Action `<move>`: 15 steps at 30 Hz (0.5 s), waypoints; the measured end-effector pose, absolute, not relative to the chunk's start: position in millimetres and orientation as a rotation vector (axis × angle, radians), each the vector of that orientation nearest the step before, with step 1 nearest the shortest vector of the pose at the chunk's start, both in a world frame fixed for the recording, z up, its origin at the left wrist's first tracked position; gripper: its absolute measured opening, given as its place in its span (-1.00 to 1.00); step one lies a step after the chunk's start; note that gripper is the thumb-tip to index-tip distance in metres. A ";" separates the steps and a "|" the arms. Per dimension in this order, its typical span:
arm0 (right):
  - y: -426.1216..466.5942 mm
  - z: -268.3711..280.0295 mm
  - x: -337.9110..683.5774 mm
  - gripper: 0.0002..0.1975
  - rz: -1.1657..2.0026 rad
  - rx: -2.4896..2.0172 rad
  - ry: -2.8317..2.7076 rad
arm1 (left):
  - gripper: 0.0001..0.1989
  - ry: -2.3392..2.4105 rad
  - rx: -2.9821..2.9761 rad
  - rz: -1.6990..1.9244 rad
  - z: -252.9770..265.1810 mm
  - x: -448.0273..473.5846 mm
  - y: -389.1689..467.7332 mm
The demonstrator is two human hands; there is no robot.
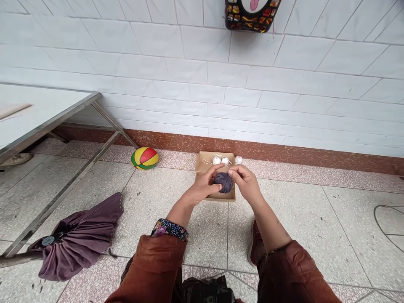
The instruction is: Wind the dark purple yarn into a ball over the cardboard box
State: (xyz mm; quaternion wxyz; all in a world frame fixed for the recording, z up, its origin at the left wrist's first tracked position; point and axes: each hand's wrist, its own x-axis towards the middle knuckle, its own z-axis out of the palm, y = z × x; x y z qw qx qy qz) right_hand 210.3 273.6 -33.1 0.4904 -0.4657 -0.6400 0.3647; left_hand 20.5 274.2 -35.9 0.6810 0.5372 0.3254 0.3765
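Observation:
A dark purple-grey ball of yarn (224, 182) is held between both hands above a shallow cardboard box (203, 162) on the tiled floor. My left hand (205, 184) cups the ball from the left, fingers curled round it. My right hand (245, 181) touches it from the right, thumb and forefinger pinched at its top. Small white yarn balls (220, 160) lie at the far end of the box, and another white ball (238, 160) sits just outside it.
A striped red, yellow and green ball (144, 158) rests by the wall. A folded purple umbrella (74, 238) lies on the floor at left, beside a metal-framed table (47, 126). A dark bag (251, 14) hangs on the white tiled wall.

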 end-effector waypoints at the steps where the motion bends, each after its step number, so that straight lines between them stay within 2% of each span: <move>1: 276.4 -38.4 210.0 -0.76 0.868 -1.166 -1.539 | -0.30 0.654 1.146 0.845 -35.2 21.2 272.9; 4: 280.4 -56.0 207.2 -0.77 0.877 -1.238 -1.585 | -0.36 0.554 0.974 0.955 -35.0 24.9 273.0; 8: 274.9 -69.6 201.4 -0.83 0.788 -1.306 -1.807 | -0.43 0.700 0.901 1.145 -38.2 29.0 279.6; 15: 256.9 -49.5 193.5 -0.78 0.758 -1.040 -2.205 | -0.56 1.023 0.816 1.187 -50.1 29.6 288.8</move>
